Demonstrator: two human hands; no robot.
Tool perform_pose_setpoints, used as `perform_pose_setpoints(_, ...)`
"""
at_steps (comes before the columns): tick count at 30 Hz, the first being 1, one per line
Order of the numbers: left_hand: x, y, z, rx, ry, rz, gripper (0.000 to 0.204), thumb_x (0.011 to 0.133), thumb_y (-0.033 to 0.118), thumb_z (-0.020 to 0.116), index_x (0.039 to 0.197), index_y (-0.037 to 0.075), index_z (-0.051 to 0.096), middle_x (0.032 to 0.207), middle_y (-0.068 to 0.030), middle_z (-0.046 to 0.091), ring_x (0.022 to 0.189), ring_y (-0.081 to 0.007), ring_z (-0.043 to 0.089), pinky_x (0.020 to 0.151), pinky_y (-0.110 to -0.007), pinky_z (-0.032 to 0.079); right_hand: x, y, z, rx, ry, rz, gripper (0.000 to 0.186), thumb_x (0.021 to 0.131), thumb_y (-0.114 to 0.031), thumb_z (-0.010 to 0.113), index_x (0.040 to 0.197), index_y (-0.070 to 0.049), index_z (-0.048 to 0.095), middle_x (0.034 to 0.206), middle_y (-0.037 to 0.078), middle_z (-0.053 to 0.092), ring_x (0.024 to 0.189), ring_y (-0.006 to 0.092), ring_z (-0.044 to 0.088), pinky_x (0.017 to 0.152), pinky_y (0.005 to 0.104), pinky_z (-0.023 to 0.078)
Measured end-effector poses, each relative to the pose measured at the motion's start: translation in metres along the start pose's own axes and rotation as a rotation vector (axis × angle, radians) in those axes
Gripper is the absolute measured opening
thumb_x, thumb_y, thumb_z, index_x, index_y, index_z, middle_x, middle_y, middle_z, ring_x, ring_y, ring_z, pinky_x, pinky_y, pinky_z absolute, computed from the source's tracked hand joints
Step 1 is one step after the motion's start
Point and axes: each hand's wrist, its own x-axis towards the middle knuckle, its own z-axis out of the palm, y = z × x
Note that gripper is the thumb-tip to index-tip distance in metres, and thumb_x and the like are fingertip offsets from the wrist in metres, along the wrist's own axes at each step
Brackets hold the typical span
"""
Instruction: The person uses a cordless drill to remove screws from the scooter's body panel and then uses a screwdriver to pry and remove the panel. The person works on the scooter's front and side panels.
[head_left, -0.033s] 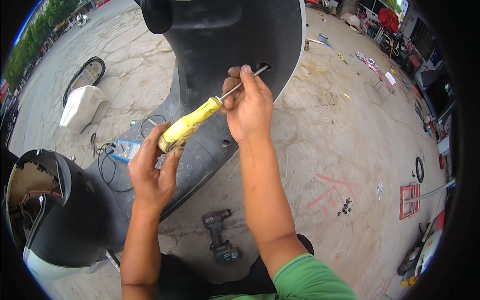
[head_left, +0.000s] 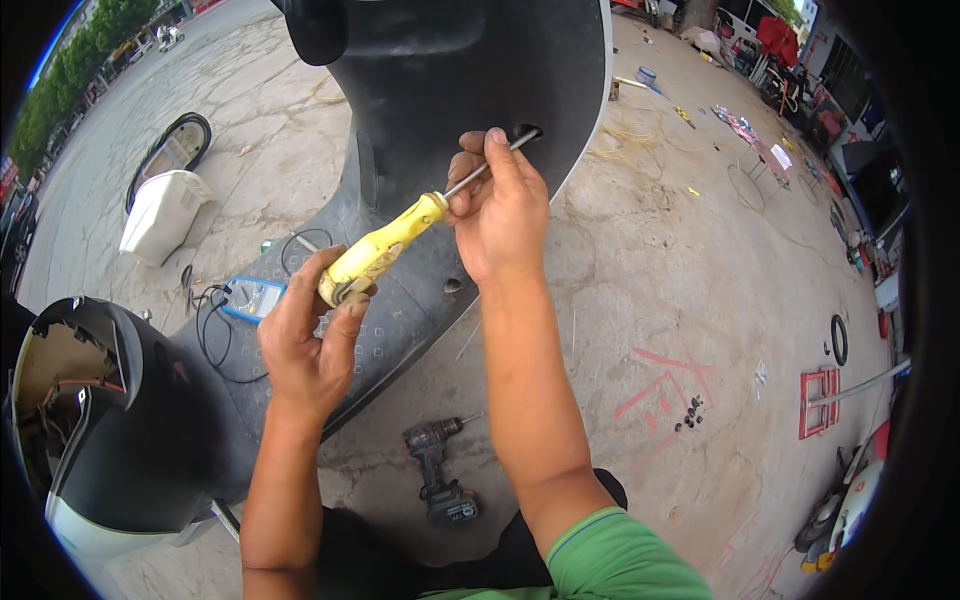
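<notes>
A screwdriver with a worn yellow handle (head_left: 385, 243) slants up to the right, its metal shaft reaching a round hole (head_left: 530, 131) in the scooter's black front panel (head_left: 440, 70). My left hand (head_left: 310, 350) grips the butt of the handle. With fingers curled, my right hand (head_left: 505, 215) holds the shaft just short of the hole; whether the tip is inside is hard to tell. Below, on the grey footboard (head_left: 390, 330), lies a blue multimeter (head_left: 255, 298) with black leads.
Body parts of the scooter (head_left: 130, 440) stand at lower left. A cordless drill (head_left: 440, 470) lies on the concrete below my hands. A white plastic bin (head_left: 160, 220) is at left, a red metal frame (head_left: 818, 405) and black tire (head_left: 838, 340) at right, with scattered wires and tools behind.
Both my hands and the screwdriver have shifted very slightly up and to the right. The grip is the same.
</notes>
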Motion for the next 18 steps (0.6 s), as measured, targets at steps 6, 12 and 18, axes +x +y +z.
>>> perform_pose_setpoints(6, 0.024, 0.001, -0.006, 0.361, 0.101, 0.336, 0.046, 0.082, -0.007, 0.069, 0.127, -0.002, 0.059, 0.120, -0.0201, 0.065, 0.104, -0.0295, 0.068, 0.088, -0.035, 0.055, -0.001, -0.001, 0.006, 0.050, 0.027, 0.024, 0.032, 0.104, -0.029, 0.050, 0.100, 0.001, 0.060, 0.079, 0.011, 0.064, 0.056, 0.0146, 0.059, 0.053, 0.0293, 0.050)
perform_pose_setpoints(12, 0.029, -0.001, -0.003, 0.636, 0.221, 0.613, 0.047, 0.078, -0.012, 0.069, 0.122, 0.002, 0.066, 0.114, -0.0193, 0.067, 0.100, -0.0333, 0.069, 0.085, -0.036, 0.056, 0.003, -0.004, -0.002, 0.095, -0.012, -0.005, 0.031, 0.104, -0.028, 0.051, 0.101, 0.001, 0.060, 0.081, 0.012, 0.065, 0.060, 0.0162, 0.061, 0.056, 0.0304, 0.052)
perform_pose_setpoints(18, 0.029, 0.002, 0.011, 0.511, 0.051, 0.474, 0.051, 0.076, -0.013, 0.070, 0.124, 0.001, 0.063, 0.119, -0.0192, 0.067, 0.109, -0.0325, 0.066, 0.092, -0.037, 0.053, 0.006, -0.003, -0.019, 0.085, -0.056, -0.044, 0.029, 0.103, -0.027, 0.051, 0.102, 0.000, 0.061, 0.084, 0.013, 0.066, 0.063, 0.0165, 0.059, 0.060, 0.0319, 0.048)
